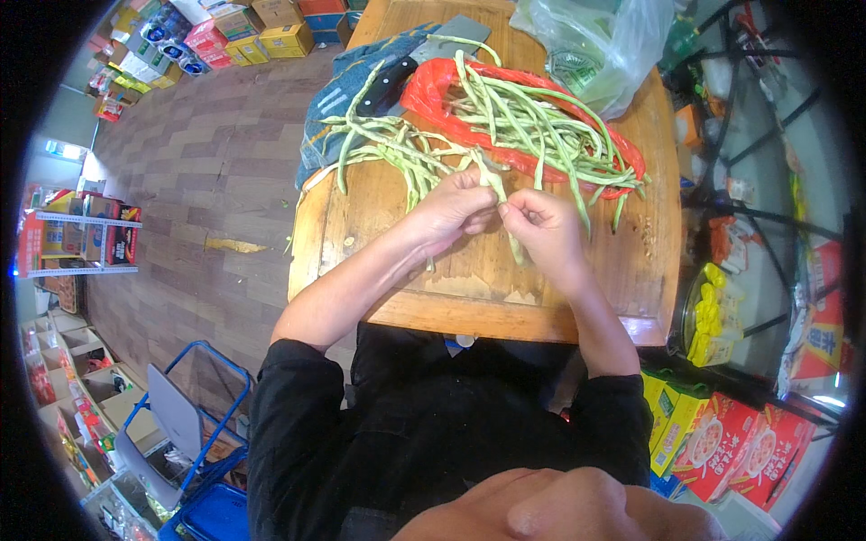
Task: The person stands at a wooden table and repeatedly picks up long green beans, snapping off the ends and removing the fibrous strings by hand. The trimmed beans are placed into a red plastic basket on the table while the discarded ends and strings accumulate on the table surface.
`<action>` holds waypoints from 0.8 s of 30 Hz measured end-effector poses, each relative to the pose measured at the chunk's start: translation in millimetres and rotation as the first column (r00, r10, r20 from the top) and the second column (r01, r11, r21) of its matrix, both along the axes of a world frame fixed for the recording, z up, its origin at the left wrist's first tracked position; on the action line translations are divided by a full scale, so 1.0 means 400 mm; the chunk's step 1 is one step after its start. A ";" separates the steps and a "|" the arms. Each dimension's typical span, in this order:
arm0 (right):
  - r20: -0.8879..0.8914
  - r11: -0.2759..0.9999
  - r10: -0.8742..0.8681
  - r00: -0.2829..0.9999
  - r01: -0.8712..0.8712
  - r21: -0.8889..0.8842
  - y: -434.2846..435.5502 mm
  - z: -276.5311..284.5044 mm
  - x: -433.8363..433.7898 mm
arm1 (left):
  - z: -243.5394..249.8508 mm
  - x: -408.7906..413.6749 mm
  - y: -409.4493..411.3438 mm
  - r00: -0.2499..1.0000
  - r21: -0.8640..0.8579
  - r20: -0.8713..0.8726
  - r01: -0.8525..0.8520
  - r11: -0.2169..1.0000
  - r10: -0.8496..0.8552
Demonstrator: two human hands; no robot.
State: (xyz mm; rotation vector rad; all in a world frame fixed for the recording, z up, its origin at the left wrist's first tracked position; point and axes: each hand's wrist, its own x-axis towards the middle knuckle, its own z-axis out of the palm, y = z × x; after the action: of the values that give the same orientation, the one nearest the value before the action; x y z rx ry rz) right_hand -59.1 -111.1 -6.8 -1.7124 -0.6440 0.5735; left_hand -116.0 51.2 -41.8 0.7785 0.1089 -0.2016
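Observation:
My left hand (463,201) is closed around a pale green long bean (492,180) above the wooden table (433,301). Beside it, my right hand (541,223) pinches the same bean between thumb and fingers, and a green piece hangs below the fingertips. A loose heap of long beans (399,149) lies beyond my left hand, partly over a blue patterned cloth (328,111). More beans fill an open red plastic bag (429,84) beyond my right hand. The palm sides of both hands are partly hidden.
A cleaver (457,37) with a black handle rests on the cloth at the table's far side. A clear plastic bag (599,61) stands at the far right corner. A blue-framed folding chair (177,412) is at lower left. Boxes and a black-framed rack (727,128) flank the table's right.

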 end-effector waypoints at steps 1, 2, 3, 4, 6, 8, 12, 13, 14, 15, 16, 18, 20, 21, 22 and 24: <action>-0.015 1.000 0.009 1.000 -0.008 0.024 0.000 -0.004 0.005 | -0.005 0.002 0.002 1.000 -0.047 -0.005 0.009 0.999 -0.009; -0.030 0.999 0.017 0.999 -0.016 0.048 -0.001 -0.016 0.014 | -0.006 0.004 0.002 1.000 -0.026 0.000 -0.006 1.000 0.006; -0.045 0.997 0.026 0.999 -0.023 0.072 -0.003 -0.024 0.022 | -0.001 0.007 0.001 1.000 -0.007 0.005 -0.022 1.000 0.022; -0.071 0.997 0.027 0.997 -0.022 0.067 -0.005 -0.029 0.027 | 0.005 0.010 -0.001 0.999 0.013 0.011 -0.037 0.999 0.036; -0.122 0.998 0.031 0.992 -0.023 0.062 -0.004 -0.033 0.037 | 0.018 0.007 -0.008 0.994 0.124 0.043 -0.101 0.987 0.097; -0.152 0.999 0.029 0.988 -0.023 0.042 -0.005 -0.026 0.039 | 0.013 0.007 -0.007 0.989 0.201 0.084 -0.140 0.970 0.125; -0.458 0.993 0.083 0.885 -0.038 0.108 -0.015 -0.030 0.061 | -0.008 0.019 0.006 0.982 0.248 0.151 -0.149 0.957 0.114; -0.518 0.991 0.113 0.848 -0.062 0.115 -0.017 -0.031 0.069 | -0.006 0.022 0.010 0.983 0.253 0.147 -0.146 0.956 0.112; -0.575 0.989 0.142 0.806 -0.085 0.124 -0.019 -0.031 0.076 | 0.000 0.022 0.012 0.984 0.258 0.143 -0.143 0.956 0.109; -0.631 0.985 0.169 0.757 -0.107 0.136 -0.022 -0.030 0.077 | 0.003 0.021 0.013 0.985 0.264 0.135 -0.138 0.954 0.106; -0.685 0.977 0.194 0.702 -0.075 0.199 -0.019 -0.025 0.074 | -0.002 0.021 0.016 0.981 0.269 0.163 -0.142 0.953 0.100; -0.745 0.980 0.190 0.639 -0.082 0.179 -0.012 -0.019 0.076 | -0.012 0.021 0.023 0.981 0.287 0.175 -0.127 0.950 0.078; -0.774 0.983 0.180 0.607 -0.077 0.169 -0.014 -0.041 0.087 | -0.013 0.024 0.026 0.983 0.272 0.176 -0.095 0.957 0.048; -0.721 0.981 0.184 0.668 -0.077 0.179 -0.012 -0.046 0.088 | -0.010 0.024 0.025 0.983 0.261 0.176 -0.092 0.961 0.046; -0.663 0.979 0.185 0.726 -0.078 0.189 -0.009 -0.049 0.087 | -0.004 0.025 0.023 0.983 0.248 0.176 -0.088 0.965 0.044; -0.372 0.992 0.075 0.925 -0.029 0.126 0.006 -0.047 0.079 | -0.007 0.027 0.020 0.983 0.229 0.173 -0.100 0.968 0.060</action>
State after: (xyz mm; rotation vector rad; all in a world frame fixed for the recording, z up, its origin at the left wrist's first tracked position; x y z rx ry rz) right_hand -27.6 -108.7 -25.6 -1.4248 -0.4379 0.8600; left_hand -105.0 59.3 -44.4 1.0236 0.0071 -0.0464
